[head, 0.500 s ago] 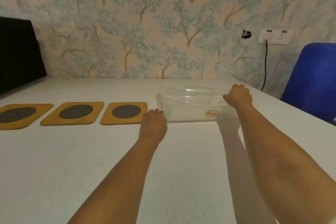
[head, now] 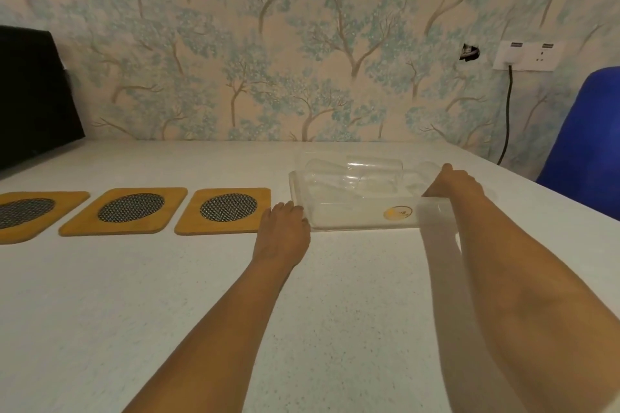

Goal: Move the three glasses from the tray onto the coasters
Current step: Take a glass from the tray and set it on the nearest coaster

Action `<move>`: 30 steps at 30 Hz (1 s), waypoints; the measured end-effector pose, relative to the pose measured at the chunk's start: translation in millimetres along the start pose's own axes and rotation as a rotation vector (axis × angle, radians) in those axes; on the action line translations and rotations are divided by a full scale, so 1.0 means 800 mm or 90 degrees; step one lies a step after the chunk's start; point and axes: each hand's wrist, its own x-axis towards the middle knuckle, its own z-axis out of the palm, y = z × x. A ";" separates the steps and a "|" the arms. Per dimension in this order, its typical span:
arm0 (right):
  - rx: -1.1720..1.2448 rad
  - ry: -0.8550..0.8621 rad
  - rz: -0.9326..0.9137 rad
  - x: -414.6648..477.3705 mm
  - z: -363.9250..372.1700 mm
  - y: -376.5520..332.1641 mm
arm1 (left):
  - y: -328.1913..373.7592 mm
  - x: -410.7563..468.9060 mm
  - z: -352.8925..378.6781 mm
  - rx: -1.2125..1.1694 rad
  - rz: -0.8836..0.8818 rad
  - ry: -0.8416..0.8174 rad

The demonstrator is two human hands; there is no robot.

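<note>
While the clear glasses [head: 355, 171] stand inside the transparent tray [head: 352, 214], your left hand [head: 283, 228] rests curled at the tray's left edge, beside the three coasters [head: 127, 211]. Your right hand [head: 453, 183] reaches over the tray's right rim; whether its fingers grip anything cannot be determined.

Clear plastic, wood, speckled stone-look top.
Glossy see-through tray [head: 352, 216] and glasses [head: 372, 174]; matt wooden coasters [head: 188, 223] with dark mesh; smooth speckled table [head: 167, 295].

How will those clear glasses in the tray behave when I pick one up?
The glasses look thin, smooth and see-through, so probably light, slippery and breakable. They seem to lie on their sides in the clear tray, so one may roll if nudged. Their outlines are faint, so their edges are easy to misjudge.
</note>
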 end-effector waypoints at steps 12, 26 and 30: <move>0.451 0.068 -0.033 -0.014 -0.016 0.003 | 0.002 -0.003 -0.006 -0.019 -0.020 -0.006; 1.258 -0.269 0.006 -0.085 -0.026 -0.033 | 0.002 -0.024 -0.023 -0.086 -0.031 0.013; 1.210 -0.259 -0.016 -0.110 -0.018 -0.056 | -0.005 -0.032 -0.029 -0.084 -0.020 0.008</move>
